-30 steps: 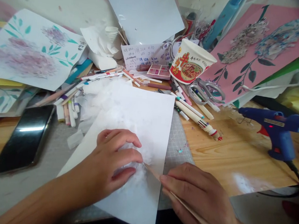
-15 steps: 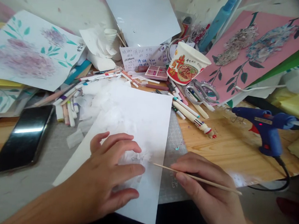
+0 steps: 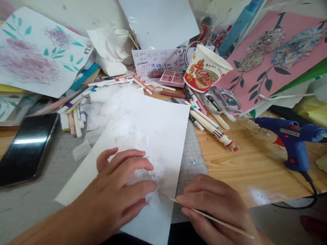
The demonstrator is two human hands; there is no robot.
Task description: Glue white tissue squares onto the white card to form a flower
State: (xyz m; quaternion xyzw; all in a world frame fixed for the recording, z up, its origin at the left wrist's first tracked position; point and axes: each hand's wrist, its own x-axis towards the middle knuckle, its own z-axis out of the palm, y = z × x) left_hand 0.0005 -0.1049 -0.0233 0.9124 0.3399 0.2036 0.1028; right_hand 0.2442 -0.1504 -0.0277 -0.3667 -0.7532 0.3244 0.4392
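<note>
A white sheet of paper [image 3: 168, 137] lies on the grey cutting mat [image 3: 190, 154] in front of me. My left hand [image 3: 119, 190] rests over its lower part, fingers spread and slightly bent. Under and beside those fingers is a patch of thin whitish scraps [image 3: 156, 172], partly hidden by the hand. Between thumb and fingers, my right hand [image 3: 216, 212] pinches a thin wooden stick [image 3: 215, 218]. The stick's tip points left at the paper, close to my left fingers; whether it touches cannot be made out. More white scraps [image 3: 124, 116] are heaped on the sheet's upper left.
A black phone [image 3: 23, 150] lies at left, beside several markers [image 3: 75, 120]. Behind the paper stand a paper noodle cup [image 3: 207, 71] and scissors [image 3: 222, 100]. A blue glue gun [image 3: 294, 137] with its red light on is at right. Flower pictures lean at both sides.
My right hand and the stick have moved down and slightly left. My left hand's thumb has drawn in toward the index finger; the fingers stay over the scraps.
</note>
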